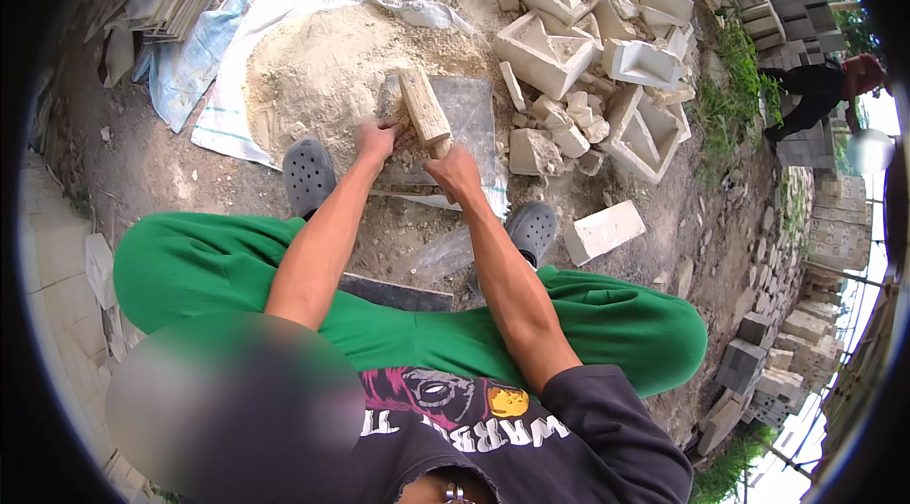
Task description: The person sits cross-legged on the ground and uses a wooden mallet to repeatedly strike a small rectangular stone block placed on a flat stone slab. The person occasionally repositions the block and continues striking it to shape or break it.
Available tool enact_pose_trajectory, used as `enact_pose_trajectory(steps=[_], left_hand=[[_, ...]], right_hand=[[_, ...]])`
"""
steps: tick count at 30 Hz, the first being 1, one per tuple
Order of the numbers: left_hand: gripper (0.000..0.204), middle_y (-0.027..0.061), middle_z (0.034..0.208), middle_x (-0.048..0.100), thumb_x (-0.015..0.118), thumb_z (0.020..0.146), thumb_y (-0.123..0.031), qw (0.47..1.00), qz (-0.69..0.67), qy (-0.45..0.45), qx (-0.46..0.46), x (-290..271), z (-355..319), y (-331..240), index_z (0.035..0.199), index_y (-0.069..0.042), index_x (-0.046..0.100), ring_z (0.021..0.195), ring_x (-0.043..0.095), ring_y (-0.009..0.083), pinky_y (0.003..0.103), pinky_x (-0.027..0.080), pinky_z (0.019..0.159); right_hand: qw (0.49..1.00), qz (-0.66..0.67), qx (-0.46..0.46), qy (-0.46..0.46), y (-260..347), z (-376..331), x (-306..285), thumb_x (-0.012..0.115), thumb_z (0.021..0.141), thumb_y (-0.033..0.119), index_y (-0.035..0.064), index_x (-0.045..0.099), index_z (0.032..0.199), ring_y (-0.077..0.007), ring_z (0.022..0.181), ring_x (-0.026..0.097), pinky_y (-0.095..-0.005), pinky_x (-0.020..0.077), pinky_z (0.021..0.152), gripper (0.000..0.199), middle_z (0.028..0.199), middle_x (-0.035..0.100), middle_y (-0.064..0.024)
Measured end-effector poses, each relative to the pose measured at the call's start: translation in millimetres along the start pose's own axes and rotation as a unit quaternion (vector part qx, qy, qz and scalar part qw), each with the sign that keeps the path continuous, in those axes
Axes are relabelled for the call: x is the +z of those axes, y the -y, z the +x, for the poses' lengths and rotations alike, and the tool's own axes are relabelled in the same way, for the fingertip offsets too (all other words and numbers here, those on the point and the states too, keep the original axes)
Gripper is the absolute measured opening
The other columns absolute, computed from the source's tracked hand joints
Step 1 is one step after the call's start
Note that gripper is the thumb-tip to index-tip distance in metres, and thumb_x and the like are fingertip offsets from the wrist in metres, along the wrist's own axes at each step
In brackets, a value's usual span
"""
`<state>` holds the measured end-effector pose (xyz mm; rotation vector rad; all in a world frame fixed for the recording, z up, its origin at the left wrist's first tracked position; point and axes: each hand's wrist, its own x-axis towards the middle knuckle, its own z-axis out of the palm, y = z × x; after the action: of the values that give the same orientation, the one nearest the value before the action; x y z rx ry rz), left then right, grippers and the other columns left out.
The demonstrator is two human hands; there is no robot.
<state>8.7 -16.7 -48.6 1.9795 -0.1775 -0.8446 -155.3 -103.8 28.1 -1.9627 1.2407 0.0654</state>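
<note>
Strike: pounding over the slab [479, 115] looks to be your step in hand.
Next blow: calls for your left hand [376, 139] well clear of the mallet [424, 104], plus a firm grip, I'd judge.
Mallet: pale wood, chunky, rough-grained; slanted over the slab, far end away from you. Can't tell if it touches.
Right hand [455, 172]: you've got it closed round the handle.
Left hand: apart from your right, beside the mallet, blurred; can't tell if it grips anything.
Powder [313, 58]: spread on the white sheet [223, 125].
</note>
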Motion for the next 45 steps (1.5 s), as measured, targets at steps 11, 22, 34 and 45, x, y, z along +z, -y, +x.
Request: enact_pose_trajectory(steps=[11,22,34,45], left_hand=[[0.021,0.0067,0.071,0.074,0.077,0.081,-0.027,0.995,0.062,-0.014,0.076,-2.4,-7.9,-2.5,0.090,-0.008,0.080,0.064,0.069,0.0166,0.034,0.053,0.064],[0.029,0.0125,0.090,0.076,0.076,0.083,-0.031,0.996,0.082,0.005,0.043,-9.1,-9.9,-9.6,0.098,-0.007,0.079,0.083,0.073,0.0236,0.036,0.054,0.075],[0.036,0.0137,0.097,0.068,0.073,0.082,-0.033,0.954,0.191,0.035,0.226,-25.3,-65.3,-24.8,0.106,-0.007,0.070,0.092,0.068,0.0300,0.041,0.053,0.079],[0.023,0.0160,0.098,0.068,0.068,0.086,-0.018,0.922,0.270,-0.013,0.277,-5.8,-83.1,1.2,0.107,-0.007,0.072,0.090,0.066,0.0342,0.043,0.052,0.080]], right_hand=[[0.990,0.140,0.000,-0.031,36.4,-10.9,-27.0,0.069,0.072,0.024,-0.0019,0.069,0.096,-0.0432,0.087,0.070,-0.0475,0.0536,0.077,0.035,0.088,0.071,-0.0263],[0.998,0.054,0.024,0.027,-1.0,5.7,-16.1,0.071,0.072,0.025,-0.0069,0.068,0.086,-0.0234,0.054,0.068,-0.0368,0.0548,0.052,0.035,0.068,0.068,-0.0163],[0.978,0.192,0.079,-0.003,10.7,-16.9,-67.2,0.069,0.073,0.023,-0.0050,0.067,0.090,-0.0210,0.055,0.067,-0.0359,0.0554,0.055,0.033,0.069,0.068,-0.0133],[0.984,0.154,0.085,0.003,-16.3,-21.1,-54.1,0.071,0.068,0.028,-0.0063,0.070,0.082,-0.0271,0.064,0.071,-0.0390,0.0558,0.063,0.037,0.071,0.070,-0.0171]])
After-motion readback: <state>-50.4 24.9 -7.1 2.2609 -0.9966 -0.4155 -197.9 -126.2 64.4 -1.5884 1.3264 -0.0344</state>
